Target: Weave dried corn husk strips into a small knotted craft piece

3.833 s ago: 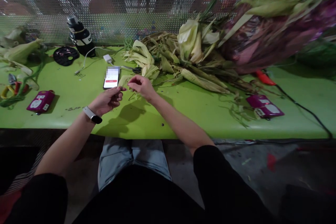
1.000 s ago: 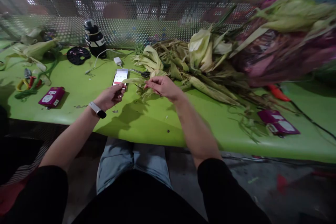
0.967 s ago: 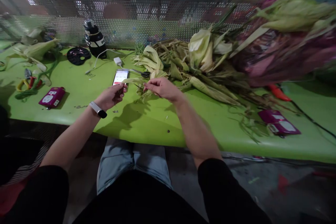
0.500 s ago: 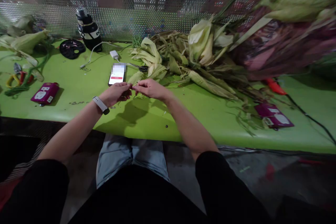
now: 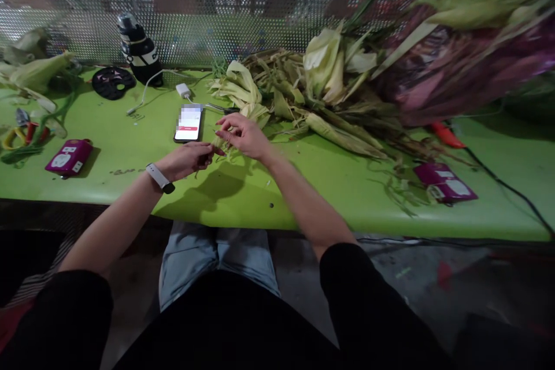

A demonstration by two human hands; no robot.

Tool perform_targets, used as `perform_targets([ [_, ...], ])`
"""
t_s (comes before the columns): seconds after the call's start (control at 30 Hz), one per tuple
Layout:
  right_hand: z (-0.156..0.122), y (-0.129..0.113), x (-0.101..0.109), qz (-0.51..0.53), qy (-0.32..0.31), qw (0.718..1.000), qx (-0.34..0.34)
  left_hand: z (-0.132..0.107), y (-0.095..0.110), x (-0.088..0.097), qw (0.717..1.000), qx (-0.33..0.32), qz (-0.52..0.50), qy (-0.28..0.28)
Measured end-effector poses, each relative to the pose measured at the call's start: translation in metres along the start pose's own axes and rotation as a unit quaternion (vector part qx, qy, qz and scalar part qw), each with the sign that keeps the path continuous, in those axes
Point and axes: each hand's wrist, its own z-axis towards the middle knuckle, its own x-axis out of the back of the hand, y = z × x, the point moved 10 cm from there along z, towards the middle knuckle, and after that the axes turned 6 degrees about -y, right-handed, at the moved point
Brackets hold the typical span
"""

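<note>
My left hand (image 5: 191,160) is over the front middle of the bench, fingers pinched together. What lies in the pinch is too small to make out. Just above and to its right is my right hand (image 5: 243,136), its thumb and index finger apart with nothing visible between them. A small pale green corn husk piece (image 5: 220,143) shows between the two hands, partly covered by fingers; I cannot tell whether either hand touches it. Behind my right hand rests a larger folded corn husk (image 5: 240,88). A lit phone (image 5: 188,124) lies just beyond my left hand.
Piled husks (image 5: 288,78) and a pinkish bag (image 5: 472,81) fill the back right. A black bottle (image 5: 141,55), charger (image 5: 183,90) and cable stand behind. Purple boxes (image 5: 69,157) lie left and right. Pliers (image 5: 21,127) are far left. A mesh panel (image 5: 208,17) backs the green bench.
My hands were together at the fingertips; now they are apart. My right hand has risen and its fingers have parted, while my left stays pinched. The view has shifted slightly.
</note>
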Motion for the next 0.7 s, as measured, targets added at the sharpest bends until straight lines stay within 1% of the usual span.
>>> perform_targets([
  [0.13,0.001,0.011,-0.012,0.021,-0.028,0.999,-0.036,-0.004,0.002,-0.008,0.999,-0.026,0.011,-0.015],
  [0.23,0.003,0.005,-0.012,-0.019,-0.014,1.000,-0.020,-0.006,0.004,-0.017,0.997,-0.047,0.056,-0.032],
  [0.3,0.005,-0.002,-0.015,-0.060,-0.008,0.998,-0.011,-0.007,0.003,-0.020,0.997,-0.048,0.054,-0.028],
  [0.37,0.007,-0.008,-0.013,-0.080,0.013,0.997,-0.017,-0.007,0.002,-0.018,0.999,-0.043,-0.004,-0.013],
  [0.4,0.006,-0.010,-0.006,-0.076,0.043,0.996,-0.024,-0.006,0.001,-0.017,0.998,-0.043,-0.054,-0.006],
  [0.43,0.004,-0.011,0.003,-0.061,0.085,0.994,-0.034,-0.006,0.001,-0.015,0.993,-0.046,-0.111,0.000],
  [0.5,-0.005,-0.009,0.025,-0.011,0.172,0.984,-0.054,-0.005,0.004,-0.011,0.973,-0.062,-0.220,0.004],
  [0.53,-0.009,-0.005,0.030,0.020,0.185,0.980,-0.068,-0.004,0.006,-0.010,0.961,-0.072,-0.266,0.002],
  [0.57,-0.010,0.000,0.028,0.051,0.169,0.981,-0.084,-0.004,0.008,-0.009,0.949,-0.081,-0.304,0.000],
  [0.6,-0.009,0.007,0.017,0.083,0.115,0.984,-0.107,-0.004,0.010,-0.009,0.938,-0.089,-0.335,-0.001],
  [0.63,-0.008,0.016,-0.003,0.114,0.033,0.983,-0.141,-0.003,0.012,-0.010,0.927,-0.095,-0.362,0.001],
  [0.67,-0.010,0.024,-0.020,0.139,-0.022,0.975,-0.172,-0.004,0.013,-0.011,0.917,-0.101,-0.386,0.005],
  [0.7,-0.012,0.031,-0.032,0.167,-0.041,0.966,-0.193,-0.004,0.014,-0.013,0.906,-0.106,-0.409,0.011],
])
